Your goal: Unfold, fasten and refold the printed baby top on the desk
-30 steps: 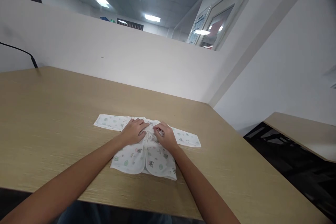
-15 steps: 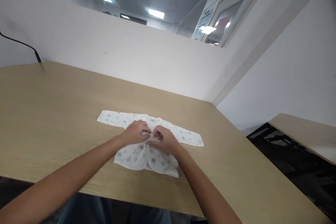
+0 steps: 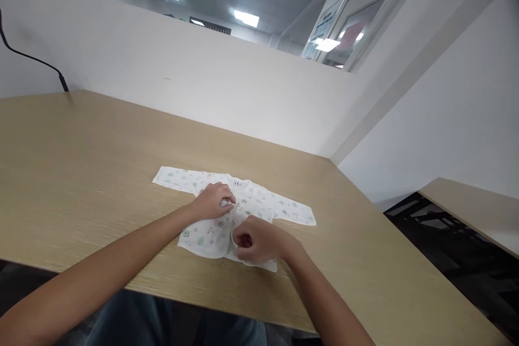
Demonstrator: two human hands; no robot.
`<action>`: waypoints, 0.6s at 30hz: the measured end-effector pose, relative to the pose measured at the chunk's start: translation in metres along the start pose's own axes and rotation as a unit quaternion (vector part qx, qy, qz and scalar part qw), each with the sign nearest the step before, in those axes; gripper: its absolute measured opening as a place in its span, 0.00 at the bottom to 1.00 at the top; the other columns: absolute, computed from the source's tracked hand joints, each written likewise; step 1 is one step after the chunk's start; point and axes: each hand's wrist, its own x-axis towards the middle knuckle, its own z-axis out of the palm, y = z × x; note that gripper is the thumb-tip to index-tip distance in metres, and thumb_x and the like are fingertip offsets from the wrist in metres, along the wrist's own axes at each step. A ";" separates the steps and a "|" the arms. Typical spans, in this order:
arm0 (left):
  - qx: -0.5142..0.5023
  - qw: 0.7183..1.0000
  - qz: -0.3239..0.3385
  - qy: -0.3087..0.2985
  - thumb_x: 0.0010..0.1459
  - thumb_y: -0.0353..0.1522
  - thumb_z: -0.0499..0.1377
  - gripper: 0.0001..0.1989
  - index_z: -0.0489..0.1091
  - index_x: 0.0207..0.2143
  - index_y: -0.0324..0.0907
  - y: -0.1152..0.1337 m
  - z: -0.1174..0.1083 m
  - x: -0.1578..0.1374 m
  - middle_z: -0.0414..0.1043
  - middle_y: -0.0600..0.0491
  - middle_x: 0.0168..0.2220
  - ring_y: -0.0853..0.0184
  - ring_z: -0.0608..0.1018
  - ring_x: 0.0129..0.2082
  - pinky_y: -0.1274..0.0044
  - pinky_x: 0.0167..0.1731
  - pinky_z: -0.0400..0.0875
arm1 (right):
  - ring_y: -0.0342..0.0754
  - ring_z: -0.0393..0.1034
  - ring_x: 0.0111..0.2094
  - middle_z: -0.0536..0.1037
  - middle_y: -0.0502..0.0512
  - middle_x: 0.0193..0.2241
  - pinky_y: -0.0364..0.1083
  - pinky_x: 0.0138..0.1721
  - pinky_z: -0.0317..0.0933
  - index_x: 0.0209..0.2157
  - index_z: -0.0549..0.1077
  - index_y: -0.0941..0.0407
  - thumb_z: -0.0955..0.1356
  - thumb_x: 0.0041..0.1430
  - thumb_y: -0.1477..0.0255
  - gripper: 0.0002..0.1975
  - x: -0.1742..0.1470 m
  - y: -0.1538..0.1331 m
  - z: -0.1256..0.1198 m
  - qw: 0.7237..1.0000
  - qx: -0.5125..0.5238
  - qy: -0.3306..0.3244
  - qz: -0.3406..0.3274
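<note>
Reaches lower on the little white shirt [image 3: 208, 235] with the right hand [image 3: 259, 239] than half a second ago, closer to the near edge of the table [image 3: 121, 146]. Keeps the left hand [image 3: 213, 201] almost in the same spot, on the left front of the shirt, near the neck. Stretches the left arm [image 3: 117, 262] in from the near left, nearly straight, with the back of the hand up. Bends the left fingers [image 3: 227, 193], with thumb and pointing finger close together at the middle opening. Cannot tell about cloth between the tips.

Brings the right arm [image 3: 324, 292] in from the near right, bending the wrist to point the hand left. Curls the right fingers [image 3: 245, 226] in like a loose fist, with a dark gap inside. Cannot tell about cloth pinched there either.

As for the shirt: lies mostly flat in the middle of the table, sleeves out left and right, neck to the far side. Far left, by the white wall [image 3: 203, 75]: a black cord [image 3: 32, 58].
</note>
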 end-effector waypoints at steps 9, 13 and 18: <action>-0.006 1.000 0.004 0.008 0.57 0.32 0.61 0.05 0.77 0.35 0.46 -0.001 0.000 0.000 0.77 0.53 0.38 0.62 0.75 0.43 0.70 0.47 0.66 | 0.40 0.58 0.22 0.69 0.46 0.20 0.40 0.22 0.49 0.26 0.76 0.57 0.69 0.58 0.68 0.09 -0.006 0.001 -0.013 0.995 0.094 -0.042 -0.006; -0.003 1.000 0.008 0.007 0.57 0.32 0.62 0.04 0.78 0.35 0.46 -0.001 -0.001 0.000 0.77 0.53 0.36 0.62 0.75 0.41 0.71 0.45 0.66 | 0.41 0.62 0.25 0.72 0.47 0.23 0.41 0.27 0.55 0.28 0.75 0.55 0.67 0.60 0.71 0.08 0.007 0.022 -0.010 0.986 0.045 0.160 0.003; -0.005 1.000 0.011 0.005 0.58 0.33 0.63 0.05 0.79 0.36 0.47 -0.002 0.000 0.001 0.78 0.54 0.35 0.63 0.75 0.40 0.72 0.44 0.66 | 0.44 0.68 0.27 0.77 0.51 0.29 0.43 0.31 0.61 0.37 0.78 0.54 0.68 0.58 0.73 0.06 0.032 0.053 0.008 0.952 0.005 0.305 0.012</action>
